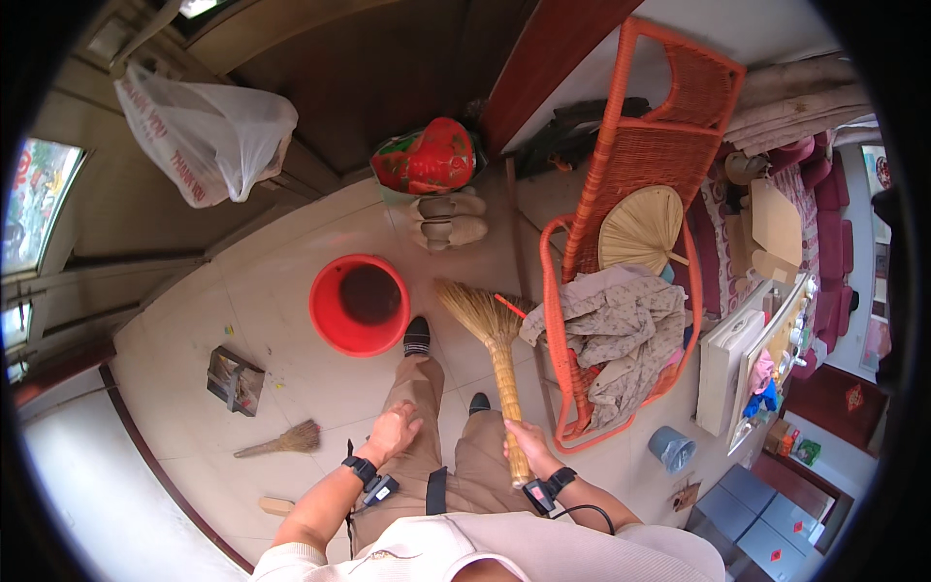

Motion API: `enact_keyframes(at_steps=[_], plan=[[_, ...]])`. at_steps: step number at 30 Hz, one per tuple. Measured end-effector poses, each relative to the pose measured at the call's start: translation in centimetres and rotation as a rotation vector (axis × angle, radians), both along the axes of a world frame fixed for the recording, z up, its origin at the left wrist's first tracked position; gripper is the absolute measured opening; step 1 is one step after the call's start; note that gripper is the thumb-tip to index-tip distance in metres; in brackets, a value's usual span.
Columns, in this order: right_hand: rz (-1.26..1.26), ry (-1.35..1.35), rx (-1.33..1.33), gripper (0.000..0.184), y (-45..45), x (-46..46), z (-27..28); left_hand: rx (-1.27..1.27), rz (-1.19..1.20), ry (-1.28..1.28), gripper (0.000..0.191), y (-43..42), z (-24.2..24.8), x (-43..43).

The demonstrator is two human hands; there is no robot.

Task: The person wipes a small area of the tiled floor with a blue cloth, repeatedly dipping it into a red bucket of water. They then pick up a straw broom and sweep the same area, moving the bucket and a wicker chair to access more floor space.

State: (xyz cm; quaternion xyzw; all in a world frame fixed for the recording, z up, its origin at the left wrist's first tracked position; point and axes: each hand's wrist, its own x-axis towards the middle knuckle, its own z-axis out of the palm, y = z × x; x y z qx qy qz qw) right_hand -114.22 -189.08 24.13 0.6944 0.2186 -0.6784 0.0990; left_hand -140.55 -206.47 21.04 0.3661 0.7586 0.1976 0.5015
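My right hand (529, 446) is closed around the handle of a straw broom (502, 364), whose bristles fan out over the tiled floor near the rattan chair. Nothing shows in my left hand (395, 431), which hovers over my thigh with fingers loosely bent. Ahead of my left foot stands a red plastic bucket (320, 309) with something dark at its bottom. A metal dustpan (234, 382) with debris in it sits on the floor at the left, and below it lies a small straw hand broom (284, 441).
An orange rattan chair (607, 167) at the right bears a palm-leaf fan (640, 225) and a patterned garment (629, 320). Shoes (447, 220) and a red bag (429, 156) sit by the door. A plastic bag (211, 131) hangs upper left; a lined bin (670, 449) stands lower right.
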Motion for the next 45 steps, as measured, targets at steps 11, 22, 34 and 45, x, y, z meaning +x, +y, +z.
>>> enact_keyframes(at_steps=[11,22,34,45], plan=[[0.302,0.256,-0.056,0.043,2.1,-9.7,-3.1,-0.580,0.589,-1.063,0.098,10.0,-3.5,-0.9],[0.658,0.116,0.430,0.033,15.8,-12.7,-15.3,-0.531,0.785,-1.060,0.085,8.1,-4.7,-1.5],[1.278,0.210,1.310,0.038,27.2,-30.7,-28.8,-0.199,0.236,-0.447,0.079,5.7,-4.8,-0.4],[1.906,-0.005,1.231,0.009,28.6,-35.6,-40.2,-0.265,0.205,-0.423,0.075,5.3,-4.6,-1.5]])
